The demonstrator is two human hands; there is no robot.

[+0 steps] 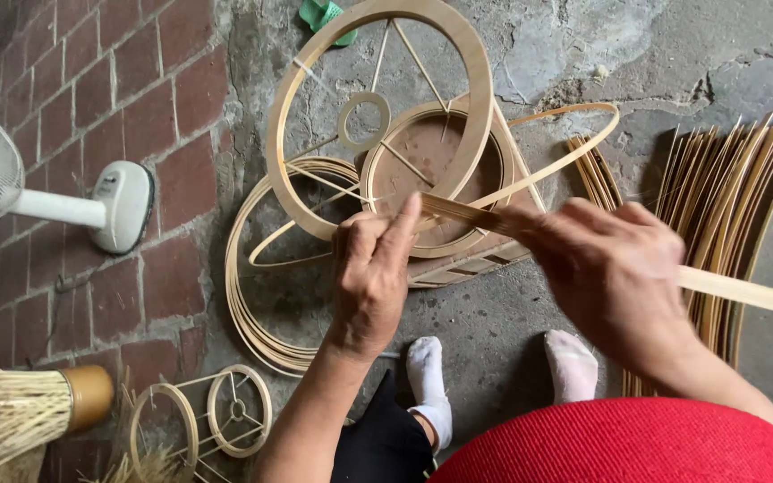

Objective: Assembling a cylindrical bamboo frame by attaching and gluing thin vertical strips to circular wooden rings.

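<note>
A flat bamboo strip [744, 291] is held across the middle of the view, above the concrete floor [530, 322]. The right hand [615, 273] is closed around the strip; its long end runs out to the right edge. The left hand [370, 268] is closed on the strip's near end, forefinger laid along it. Beyond the hands, a large bamboo ring frame [378, 116] with spokes and a small inner ring is seen tilted over a round wooden mould [431, 170]. Coiled bamboo hoops [252, 304] lie beneath. A bundle of bamboo strips [726, 188] lies at right. A white fan base [123, 206] stands on the brick paving at left; 2 small frames [216, 420] lie at lower left.
</note>
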